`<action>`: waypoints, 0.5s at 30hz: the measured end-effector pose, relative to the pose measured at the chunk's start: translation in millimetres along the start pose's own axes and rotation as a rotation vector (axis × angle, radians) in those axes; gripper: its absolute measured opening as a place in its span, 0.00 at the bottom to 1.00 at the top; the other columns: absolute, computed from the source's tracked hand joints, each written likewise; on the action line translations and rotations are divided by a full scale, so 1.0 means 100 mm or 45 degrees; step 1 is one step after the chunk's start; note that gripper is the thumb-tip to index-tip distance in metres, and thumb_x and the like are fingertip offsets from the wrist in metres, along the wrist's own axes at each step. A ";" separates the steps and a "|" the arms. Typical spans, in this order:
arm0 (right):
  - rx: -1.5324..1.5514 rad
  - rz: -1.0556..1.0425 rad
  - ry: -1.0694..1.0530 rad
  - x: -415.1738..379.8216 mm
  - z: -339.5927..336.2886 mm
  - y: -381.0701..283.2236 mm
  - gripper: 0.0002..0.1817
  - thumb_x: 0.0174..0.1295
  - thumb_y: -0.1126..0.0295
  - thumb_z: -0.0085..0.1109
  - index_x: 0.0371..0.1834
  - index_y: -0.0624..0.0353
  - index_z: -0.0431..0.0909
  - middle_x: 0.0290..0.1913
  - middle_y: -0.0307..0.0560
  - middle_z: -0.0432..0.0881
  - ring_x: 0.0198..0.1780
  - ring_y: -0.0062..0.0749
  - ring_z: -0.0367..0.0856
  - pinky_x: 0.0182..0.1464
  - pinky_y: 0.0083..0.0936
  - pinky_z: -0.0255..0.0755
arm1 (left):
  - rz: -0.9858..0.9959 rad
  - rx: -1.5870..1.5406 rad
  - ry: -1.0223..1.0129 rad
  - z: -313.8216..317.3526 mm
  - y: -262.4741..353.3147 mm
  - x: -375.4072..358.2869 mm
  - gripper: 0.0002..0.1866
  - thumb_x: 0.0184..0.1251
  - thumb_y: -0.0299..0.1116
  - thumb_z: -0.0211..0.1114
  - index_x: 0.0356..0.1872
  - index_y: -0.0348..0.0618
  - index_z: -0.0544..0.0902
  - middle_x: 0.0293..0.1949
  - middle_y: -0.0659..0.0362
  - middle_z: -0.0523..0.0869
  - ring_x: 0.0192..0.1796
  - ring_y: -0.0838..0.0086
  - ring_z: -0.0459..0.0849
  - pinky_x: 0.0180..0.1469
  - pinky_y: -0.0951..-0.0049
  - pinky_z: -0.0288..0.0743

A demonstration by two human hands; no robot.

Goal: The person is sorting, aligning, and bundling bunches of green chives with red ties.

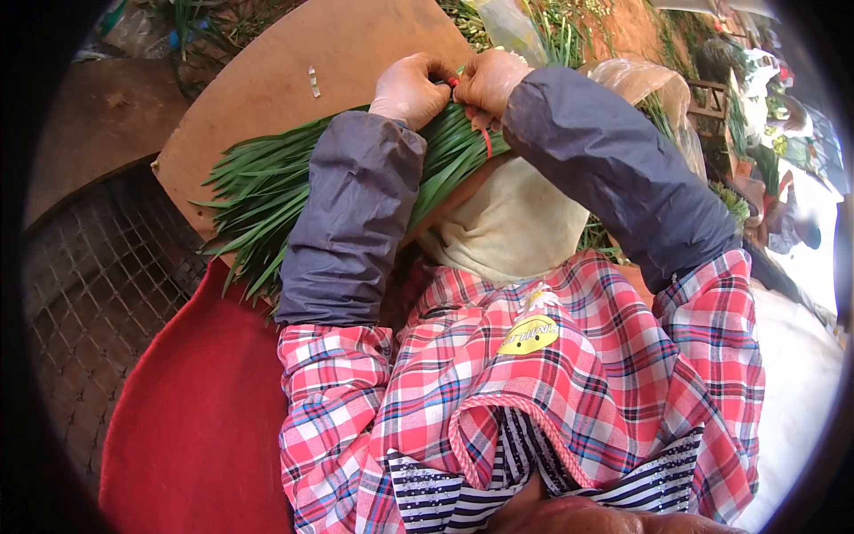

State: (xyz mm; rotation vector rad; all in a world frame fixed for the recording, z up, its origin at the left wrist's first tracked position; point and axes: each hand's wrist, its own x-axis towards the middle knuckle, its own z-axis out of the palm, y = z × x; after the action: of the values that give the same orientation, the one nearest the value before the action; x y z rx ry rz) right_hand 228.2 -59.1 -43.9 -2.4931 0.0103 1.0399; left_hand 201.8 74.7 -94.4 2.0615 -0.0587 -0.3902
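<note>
A thick bunch of long flat green leaves, which look like garlic chives point(276, 169), lies across a brown board point(267, 67). A red tie point(487, 144) runs around the bunch towards its right end. Above the bunch, my left hand point(411, 89) has its fingers closed in a pinch at a red end of the tie. Close beside it, my right hand point(491, 84) is closed too, its fingertips at the same red piece. The fingers partly hide the tie between them.
A small pale strip point(313, 81) lies on the board. Dark wire mesh point(89, 303) and a red cloth point(196, 418) are at the left. A clear plastic bag point(654, 84) with greenery stands beyond my right arm. Another person point(792, 224) is at the far right.
</note>
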 end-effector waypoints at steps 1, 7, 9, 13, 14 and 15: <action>-0.093 -0.036 0.045 -0.03 0.03 -0.02 0.09 0.52 0.68 0.57 0.25 0.64 0.76 0.17 0.44 0.79 0.16 0.26 0.79 0.16 0.23 0.72 | 0.024 0.027 0.019 0.00 0.02 -0.02 0.12 0.45 0.29 0.64 0.34 0.40 0.82 0.34 0.54 0.83 0.37 0.69 0.81 0.44 0.74 0.72; -0.035 -0.035 0.037 -0.16 -0.01 -0.05 0.08 0.53 0.68 0.56 0.26 0.62 0.75 0.16 0.42 0.79 0.15 0.25 0.78 0.17 0.23 0.72 | -0.001 -0.309 -0.093 0.00 -0.11 -0.01 0.09 0.51 0.28 0.64 0.34 0.36 0.81 0.34 0.57 0.83 0.38 0.76 0.79 0.44 0.76 0.71; -0.049 -0.013 0.022 -0.12 0.01 -0.03 0.08 0.53 0.67 0.55 0.26 0.62 0.75 0.16 0.42 0.78 0.15 0.25 0.78 0.17 0.23 0.72 | -0.053 -0.406 -0.090 0.00 -0.10 0.00 0.08 0.53 0.27 0.64 0.34 0.36 0.81 0.34 0.57 0.83 0.38 0.77 0.78 0.43 0.77 0.71; -0.029 0.025 -0.039 -0.06 0.02 -0.08 0.10 0.53 0.67 0.56 0.25 0.63 0.75 0.15 0.42 0.78 0.16 0.25 0.78 0.17 0.22 0.71 | 0.007 -0.293 0.059 0.03 -0.12 -0.01 0.07 0.51 0.25 0.63 0.33 0.39 0.82 0.33 0.57 0.82 0.36 0.73 0.79 0.41 0.75 0.72; -0.012 0.006 -0.028 -0.08 0.01 -0.06 0.10 0.53 0.67 0.56 0.25 0.63 0.75 0.15 0.42 0.78 0.15 0.25 0.78 0.18 0.22 0.71 | 0.141 -0.134 0.147 0.06 -0.07 -0.03 0.07 0.50 0.24 0.63 0.32 0.40 0.82 0.32 0.56 0.82 0.36 0.70 0.80 0.41 0.75 0.72; 0.000 -0.010 -0.020 -0.08 0.00 -0.06 0.10 0.53 0.67 0.56 0.25 0.63 0.75 0.15 0.42 0.78 0.15 0.25 0.78 0.18 0.22 0.71 | 0.273 0.021 0.235 0.06 -0.02 -0.05 0.07 0.49 0.24 0.63 0.32 0.40 0.82 0.31 0.55 0.81 0.35 0.68 0.80 0.41 0.74 0.72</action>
State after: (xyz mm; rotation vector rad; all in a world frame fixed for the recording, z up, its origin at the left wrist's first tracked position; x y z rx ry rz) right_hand 223.3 -54.4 -36.1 -2.4827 -0.0038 1.0560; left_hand 194.8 71.5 -97.4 2.0735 -0.1701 -0.0675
